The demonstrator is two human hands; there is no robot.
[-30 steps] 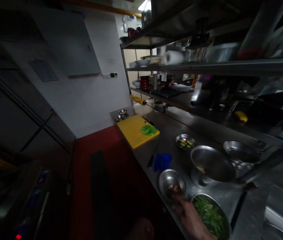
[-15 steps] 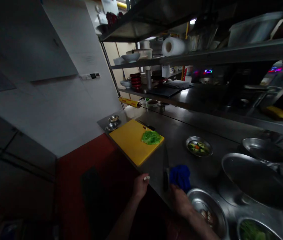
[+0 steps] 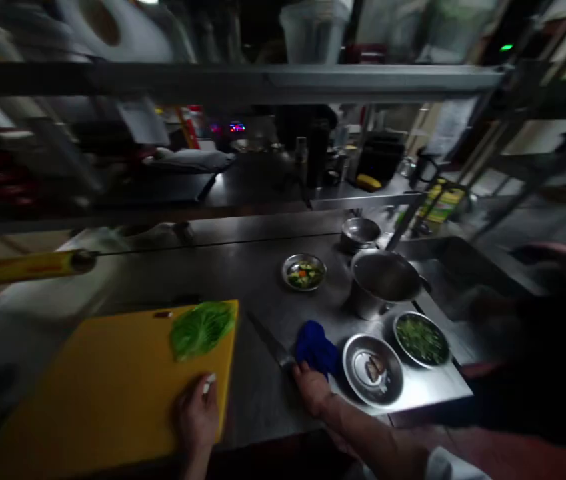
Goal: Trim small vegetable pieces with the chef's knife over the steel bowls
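From the head view, the left hand (image 3: 197, 417) pinches a small white piece (image 3: 209, 382) over the yellow cutting board (image 3: 113, 387), just below a green leaf (image 3: 201, 329). At lower center, the right hand (image 3: 313, 390) grips a knife (image 3: 270, 345) on the counter (image 3: 263, 280), touching a blue cloth (image 3: 317, 348).

L hand (image 3: 197, 420) on yellow cutting board (image 3: 113, 393), R hand (image 3: 313, 390) at chef's knife (image 3: 270, 343) handle (blue cloth (image 3: 317, 348) just beside).

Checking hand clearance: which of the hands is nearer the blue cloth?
Right. The right hand is at the cloth's lower edge, by the blue cloth. The left hand is farther away, at the edge of the yellow cutting board, beyond the knife.
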